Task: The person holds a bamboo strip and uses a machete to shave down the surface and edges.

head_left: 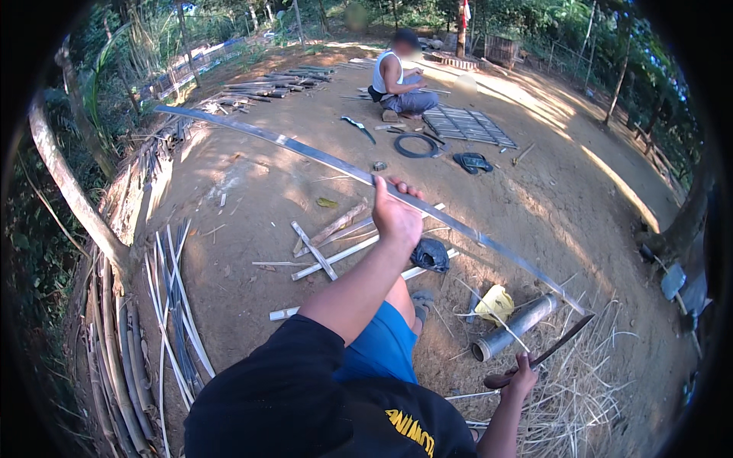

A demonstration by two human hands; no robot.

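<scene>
My left hand is closed around a long split bamboo strip, which runs from the far left down to the right. In my right hand is a bolo knife with a brown handle and a dark blade pointing up to the right. The blade's tip lies close to the strip's lower right end; I cannot tell whether they touch. A thick bamboo tube lies on the ground near my right hand, beside a crumpled yellow bag.
Thin shavings cover the ground at the right. Split bamboo pieces lie ahead, bamboo poles at the left. Farther off, a person sits near a bamboo lattice panel, a coil and sandals.
</scene>
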